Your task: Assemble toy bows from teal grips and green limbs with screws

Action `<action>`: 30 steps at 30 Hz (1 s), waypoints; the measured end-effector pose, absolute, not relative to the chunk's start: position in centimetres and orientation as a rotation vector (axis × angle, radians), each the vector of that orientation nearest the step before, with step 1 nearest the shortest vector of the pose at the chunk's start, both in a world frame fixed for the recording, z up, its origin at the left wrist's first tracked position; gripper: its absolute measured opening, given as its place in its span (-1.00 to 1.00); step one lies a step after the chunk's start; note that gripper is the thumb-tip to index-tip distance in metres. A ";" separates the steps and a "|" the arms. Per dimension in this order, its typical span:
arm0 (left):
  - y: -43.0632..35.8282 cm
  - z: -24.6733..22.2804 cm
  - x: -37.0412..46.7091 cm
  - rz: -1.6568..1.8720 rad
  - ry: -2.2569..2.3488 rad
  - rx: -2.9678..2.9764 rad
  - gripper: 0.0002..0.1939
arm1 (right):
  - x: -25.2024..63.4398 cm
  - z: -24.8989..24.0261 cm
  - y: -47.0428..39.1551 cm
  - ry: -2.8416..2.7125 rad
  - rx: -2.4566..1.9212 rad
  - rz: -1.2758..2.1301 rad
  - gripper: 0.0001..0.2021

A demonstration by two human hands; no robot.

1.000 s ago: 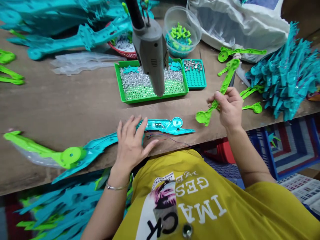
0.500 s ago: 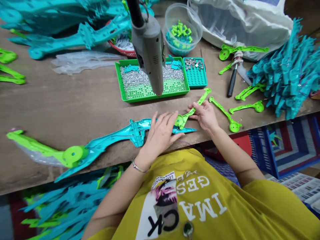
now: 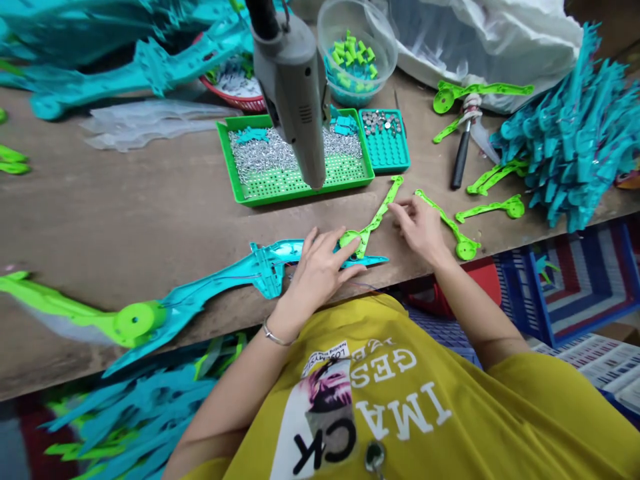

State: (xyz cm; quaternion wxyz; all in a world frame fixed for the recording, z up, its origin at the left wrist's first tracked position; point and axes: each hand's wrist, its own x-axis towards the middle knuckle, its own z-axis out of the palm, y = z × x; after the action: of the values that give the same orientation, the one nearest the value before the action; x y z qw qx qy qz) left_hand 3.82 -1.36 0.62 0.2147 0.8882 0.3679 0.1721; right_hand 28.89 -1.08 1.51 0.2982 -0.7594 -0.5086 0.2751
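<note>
A long turquoise plastic piece point(image 3: 215, 277), shaped like part of a toy bow, lies along the table's front edge. A green limb with a round hub point(image 3: 137, 323) is fitted at its left end. My left hand point(image 3: 320, 265) rests on its right part with fingers stretched out. The fingertips touch the round end of another green limb point(image 3: 376, 220), which slants up to the right. Just right of that limb is my right hand point(image 3: 421, 228), apart from it, fingers loosely bent and nothing visible in them. Beside this hand lies a loose green limb point(image 3: 453, 228).
An electric screwdriver point(image 3: 300, 113) hangs over a green tray point(image 3: 300, 190) of screws. Beside it are a turquoise tray point(image 3: 390, 157) with small metal discs and a clear tub point(image 3: 357, 20). A black-handled tool point(image 3: 461, 157) and piled turquoise pieces point(image 3: 565, 147) are at right.
My right hand has let go of the slanted green limb and moved slightly right. That limb now stands a little steeper. My left hand stays in place; the view has shifted slightly.
</note>
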 end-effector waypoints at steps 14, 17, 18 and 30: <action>-1.8 1.6 3.1 0.567 1.067 2.495 -0.28 | 37.8 0.2 -0.2 -1.923 -2.060 -0.008 -0.54; -1.6 2.0 0.5 0.749 1.220 2.455 -0.48 | 34.6 2.5 -0.1 -1.853 -2.004 0.003 -0.61; -1.6 2.2 -0.7 0.834 1.311 2.411 -0.52 | 32.9 3.2 -0.9 -1.875 -1.938 0.092 -0.65; -4.3 -0.9 -7.4 0.618 1.680 2.266 -0.45 | 21.4 3.3 -10.0 -2.114 -1.604 0.860 -0.80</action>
State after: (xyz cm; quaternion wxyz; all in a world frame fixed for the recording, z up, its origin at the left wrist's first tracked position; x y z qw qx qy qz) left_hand -7.39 -4.28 -0.87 0.1267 0.7784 0.5771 0.2123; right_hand 21.41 -9.96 3.29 0.1750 -0.5661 -0.7462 0.3035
